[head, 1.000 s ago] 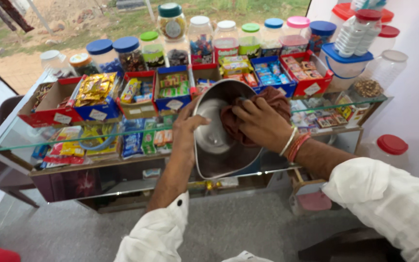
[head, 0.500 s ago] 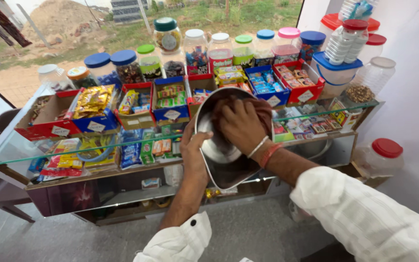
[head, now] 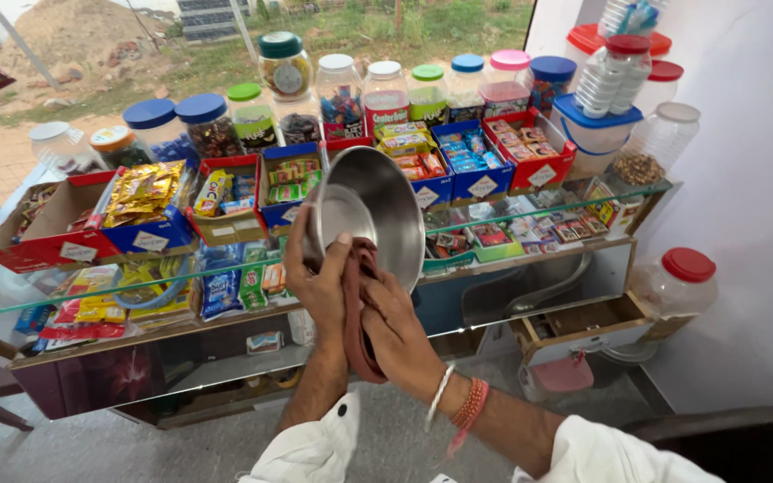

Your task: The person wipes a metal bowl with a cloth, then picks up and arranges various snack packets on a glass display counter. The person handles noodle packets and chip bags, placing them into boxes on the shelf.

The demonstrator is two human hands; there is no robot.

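Observation:
My left hand (head: pixel 319 277) grips the near rim of a round steel bowl (head: pixel 378 210), tilted so its inside faces me, above a glass shop counter (head: pixel 530 219). My right hand (head: pixel 400 335) holds a dark red cloth (head: pixel 355 309) bunched between both hands, just under the bowl's lower edge. Bangles and red threads circle the right wrist. Both arms wear white sleeves.
Red and blue boxes (head: pixel 485 170) of wrapped sweets line the counter top, with lidded plastic jars (head: pixel 342 89) behind them. More packets lie under the glass. Large jars with red lids stand at the right by a white wall (head: pixel 744 134); one red-lidded jar (head: pixel 680 282) sits low.
My right hand with the cloth has come out of the bowl and dropped below its lower rim. The bowl's inside, covered before, now shows bare.

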